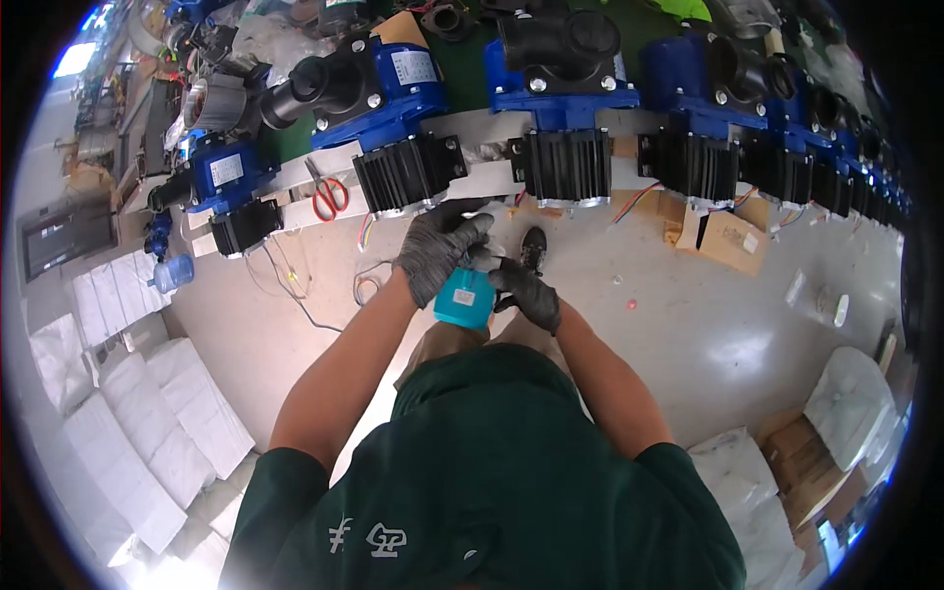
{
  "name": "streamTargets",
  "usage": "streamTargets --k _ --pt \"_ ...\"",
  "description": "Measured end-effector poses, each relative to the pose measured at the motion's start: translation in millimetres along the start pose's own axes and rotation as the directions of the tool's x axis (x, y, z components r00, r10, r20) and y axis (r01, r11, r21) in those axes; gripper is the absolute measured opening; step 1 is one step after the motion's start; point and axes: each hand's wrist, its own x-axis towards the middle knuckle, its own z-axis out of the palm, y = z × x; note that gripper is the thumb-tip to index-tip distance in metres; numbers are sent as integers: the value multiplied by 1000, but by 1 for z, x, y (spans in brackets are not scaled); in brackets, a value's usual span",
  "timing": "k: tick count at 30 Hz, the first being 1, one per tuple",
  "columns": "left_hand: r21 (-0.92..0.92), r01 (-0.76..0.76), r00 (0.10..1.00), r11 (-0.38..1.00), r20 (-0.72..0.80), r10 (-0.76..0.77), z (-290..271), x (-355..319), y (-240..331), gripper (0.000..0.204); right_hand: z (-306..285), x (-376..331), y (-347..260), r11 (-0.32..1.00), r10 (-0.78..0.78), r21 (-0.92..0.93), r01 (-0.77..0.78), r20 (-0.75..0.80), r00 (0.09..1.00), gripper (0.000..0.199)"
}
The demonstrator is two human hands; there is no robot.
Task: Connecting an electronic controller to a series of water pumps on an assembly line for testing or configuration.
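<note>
Both of my hands wear dark grey gloves and meet in front of my waist, below the bench edge. Between them hangs a teal boxy thing [465, 298] with a small pale label; its upper part is hidden by my gloves, so its exact kind is unclear. My left hand [436, 258] is closed at its upper left, the fingers curled over something I cannot make out. Curled at its right side, my right hand [529, 293] grips the teal boxy thing. Just beyond stands a blue pump [565, 90] with a black finned motor [563, 167].
More blue pumps [698, 88] with finned black motors line the bench, coloured wires hanging from several. Red-handled scissors [329, 200] lie on the bench edge at left. An opened cardboard box [733, 241] sits beneath the bench. White wrapped packages [123, 442] are stacked at left.
</note>
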Motion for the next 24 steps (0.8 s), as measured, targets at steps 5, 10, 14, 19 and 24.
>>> streamTargets --k 5,10,14,19,24 --pt "207 -278 933 938 289 213 -31 -6 -6 74 16 -19 -24 947 194 257 -194 25 981 86" --pt "172 -363 883 916 379 279 -73 -19 -68 112 43 -12 -40 935 205 284 -211 49 977 102" --pt "-169 -184 870 968 431 241 -89 -36 -89 117 58 1 -34 887 132 405 -221 236 963 103" --pt "-160 -167 842 973 490 225 -100 -57 -79 121 76 2 -48 828 156 483 -285 290 944 102" --pt "-226 -164 832 960 491 258 -112 -61 -78 117 78 24 -37 827 240 464 -316 217 946 106"
